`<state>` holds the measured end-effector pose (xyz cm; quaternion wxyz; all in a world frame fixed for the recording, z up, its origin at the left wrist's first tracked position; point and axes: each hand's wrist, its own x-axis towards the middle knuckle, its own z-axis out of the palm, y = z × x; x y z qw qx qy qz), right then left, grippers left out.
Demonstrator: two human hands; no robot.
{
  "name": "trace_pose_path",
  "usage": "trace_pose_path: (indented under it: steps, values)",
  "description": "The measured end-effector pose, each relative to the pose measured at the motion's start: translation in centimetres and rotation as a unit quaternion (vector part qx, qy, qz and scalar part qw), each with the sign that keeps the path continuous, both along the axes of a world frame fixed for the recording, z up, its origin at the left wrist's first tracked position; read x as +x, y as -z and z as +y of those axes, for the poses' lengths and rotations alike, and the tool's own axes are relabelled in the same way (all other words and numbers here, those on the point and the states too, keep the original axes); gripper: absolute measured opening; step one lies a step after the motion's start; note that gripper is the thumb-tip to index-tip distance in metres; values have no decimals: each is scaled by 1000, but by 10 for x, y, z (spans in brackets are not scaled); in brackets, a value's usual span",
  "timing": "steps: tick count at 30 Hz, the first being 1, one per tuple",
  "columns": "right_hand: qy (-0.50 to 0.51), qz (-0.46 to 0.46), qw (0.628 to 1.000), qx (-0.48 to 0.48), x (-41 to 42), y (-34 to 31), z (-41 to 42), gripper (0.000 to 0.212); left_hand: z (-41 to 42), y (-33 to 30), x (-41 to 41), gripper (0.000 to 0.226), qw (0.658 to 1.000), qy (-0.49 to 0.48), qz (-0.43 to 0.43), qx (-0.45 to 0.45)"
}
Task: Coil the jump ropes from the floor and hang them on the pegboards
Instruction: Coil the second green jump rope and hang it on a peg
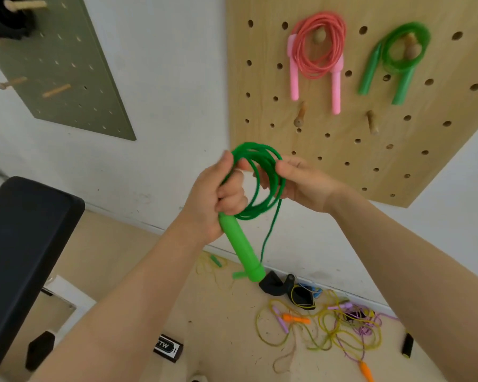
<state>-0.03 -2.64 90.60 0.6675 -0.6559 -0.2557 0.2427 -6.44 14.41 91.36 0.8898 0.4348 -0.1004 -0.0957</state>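
Holding a green jump rope (262, 177) in both hands, in front of the wall. Left hand (218, 197) curled round the top of the green handle (239, 248) and round one side of the coil, thumb up against the loops. Right hand (301, 180) just across the coil, fingers closed on its far side, pinching the loops together. Coil of several turns between the two hands, touching both. Handle slanting down and away from the left hand; one loose strand hanging below the right hand down beside the handle's lower end.

Above and beyond the right hand: a wooden pegboard (329, 150) on the wall, carrying two coiled ropes. Pink jump rope (319, 55) hung over one peg, both pink handles dangling. A second green jump rope (398, 57) on the next peg, farther out past the right hand, handles dangling too. Two bare wooden pegs lower on the board, nearer the right hand.

Up and out from the left hand: a grey-green pegboard (66, 78) with a few pegs.

Far below both hands, on the floor by the wall: a tangle of uncoiled ropes (329, 326), yellow and purple cords with orange and purple handles. Black padded bench (25, 230) low on the left-hand side.
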Motion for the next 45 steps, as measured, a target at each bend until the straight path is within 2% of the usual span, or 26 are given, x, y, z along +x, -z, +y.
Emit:
trace_pose_path:
  steps: [2,5,6,8,10,12,14,15,18,20,22,23,24,27,28,29,32,34,36,39,43,45]
  values:
    - [54,-1,998,-25,2,9,-7,25,4,-3,3,30,998,-30,-2,-57]
    - [153,-81,962,-209,0,24,-12,31,9,-6,6,23,996,-83,5,-28]
    - [138,-110,945,-274,-3,27,-10,31,8,-5,7,26,995,-101,8,14]
    - [34,-165,902,-397,-14,27,-2,28,2,-1,8,30,976,-144,-4,161]
    - [-53,-230,831,-504,-25,23,8,30,-5,8,11,30,937,-174,-15,303]
    - [-91,-285,773,-559,-32,17,15,37,-9,19,17,25,912,-178,-3,368]
    - [-115,-326,745,-570,-36,12,19,40,-15,26,22,21,906,-169,14,388]
    - [-126,-335,738,-572,-37,10,19,42,-19,28,22,23,916,-163,29,366]
    - [-161,-318,723,-592,-37,7,19,36,-30,26,20,23,958,-137,80,240]
    - [-157,-345,719,-583,-36,3,19,30,-34,29,20,21,947,-127,69,288]
    - [-130,-396,722,-553,-35,-5,17,28,-35,35,19,23,900,-137,33,413]
    - [-113,-415,721,-543,-36,-12,16,28,-36,37,17,25,883,-140,20,448]
    - [-94,-431,721,-534,-36,-18,15,28,-38,37,13,26,883,-134,19,450]
    - [-17,-489,709,-508,-36,-39,6,31,-42,28,3,30,917,-70,-8,392]
    - [18,-495,717,-490,-33,-44,-1,33,-42,23,0,32,927,-43,-12,372]
    - [52,-479,748,-457,-30,-50,-7,36,-39,20,-1,35,935,-13,-5,353]
    - [108,-357,880,-294,-17,-52,-25,35,-30,13,-2,52,954,98,42,281]
    - [90,-278,928,-231,-16,-45,-27,25,-26,8,-3,59,962,140,52,229]
    - [55,-185,962,-192,-21,-38,-20,17,-26,4,-2,53,968,126,39,211]
    - [30,-127,976,-176,-26,-32,-12,39,-25,2,1,52,976,56,22,207]
    - [-8,-174,968,-179,-25,-28,-8,18,-20,-1,3,43,988,15,40,146]
    - [8,-137,978,-158,-20,-22,-13,22,-18,-2,2,42,996,30,28,78]
